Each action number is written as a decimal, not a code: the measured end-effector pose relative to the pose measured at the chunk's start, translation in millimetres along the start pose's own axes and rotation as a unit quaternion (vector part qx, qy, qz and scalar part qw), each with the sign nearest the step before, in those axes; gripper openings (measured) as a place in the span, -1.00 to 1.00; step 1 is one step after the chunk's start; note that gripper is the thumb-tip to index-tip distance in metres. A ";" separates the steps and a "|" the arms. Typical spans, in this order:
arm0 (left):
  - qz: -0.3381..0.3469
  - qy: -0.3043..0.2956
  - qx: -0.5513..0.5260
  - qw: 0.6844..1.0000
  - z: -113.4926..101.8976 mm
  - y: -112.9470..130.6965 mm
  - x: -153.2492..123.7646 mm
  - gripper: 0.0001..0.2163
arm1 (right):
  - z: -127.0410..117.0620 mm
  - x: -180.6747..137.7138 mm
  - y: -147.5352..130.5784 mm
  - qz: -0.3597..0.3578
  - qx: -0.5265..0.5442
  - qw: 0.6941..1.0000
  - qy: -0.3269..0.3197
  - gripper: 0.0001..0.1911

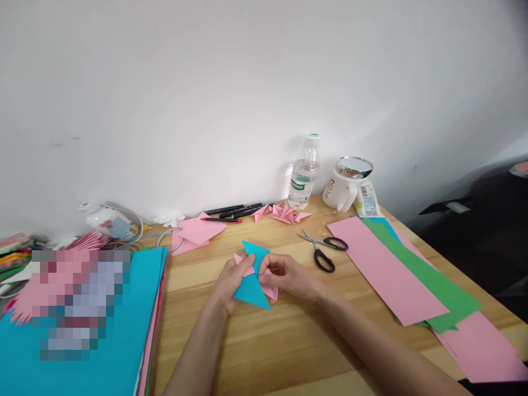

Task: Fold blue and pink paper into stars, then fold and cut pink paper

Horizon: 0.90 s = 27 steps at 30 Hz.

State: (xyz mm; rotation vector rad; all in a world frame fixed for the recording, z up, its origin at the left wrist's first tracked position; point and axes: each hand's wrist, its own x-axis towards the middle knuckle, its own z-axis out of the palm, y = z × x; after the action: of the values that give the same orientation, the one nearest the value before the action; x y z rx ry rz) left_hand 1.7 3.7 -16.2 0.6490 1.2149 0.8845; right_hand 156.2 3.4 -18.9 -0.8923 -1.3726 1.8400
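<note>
A folded blue and pink paper [251,292] is between the person's two hands, near the middle of the tabletop [247,357] and a little above its surface as far as this angle tells. Its blue part runs lengthwise, with one sharp corner pointing towards the wall [206,110] and another towards the person; pink portions stick out to either side.

The left hand [229,281] holds the left side, its grip closed with the thumb pressed flat on top by the pink (the fingers underneath are mostly hidden). The right hand [286,275] has its grip drawn to a close pinch, thumb and forefinger meeting on the paper where blue borders pink on the right.

Beyond the hands, folded pink pieces [282,213] sit in a cluster, with black pens [231,210] beside them and loose pink paper [202,231] further left. Scissors [317,242] lie with blades slightly parted, right of the hands. Near the wall stand a clear bottle [303,179] and a white mug [339,191] with a shiny lid. Pink and green sheets [433,280] overlap along the right edge, while a stack of coloured paper [124,330], blue uppermost, occupies the left.
</note>
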 end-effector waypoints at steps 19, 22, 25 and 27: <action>0.115 0.064 0.069 0.989 -0.7 -7.0 6.2 -0.69 | -1.8 1.2 8.1 0.061 0.121 0.990 -0.050 -0.57; 0.129 0.083 0.069 0.986 -3.6 -4.0 6.2 -0.67 | -8.4 2.5 0.4 0.086 0.194 0.976 -0.055 -0.63; 0.149 0.095 0.085 0.981 -5.4 -4.0 7.3 -0.64 | -8.6 0.9 -3.3 0.091 0.172 0.980 -0.037 -0.66; 0.157 0.088 0.101 0.978 -5.5 -5.3 7.9 -0.64 | -7.1 0.0 -2.3 0.085 0.151 0.984 -0.031 -0.67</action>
State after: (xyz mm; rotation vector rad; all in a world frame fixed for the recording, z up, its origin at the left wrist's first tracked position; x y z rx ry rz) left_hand -1.6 7.5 -25.9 0.9616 1.3948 1.1085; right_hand 162.3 7.5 -18.1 -0.8181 -1.0396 2.1521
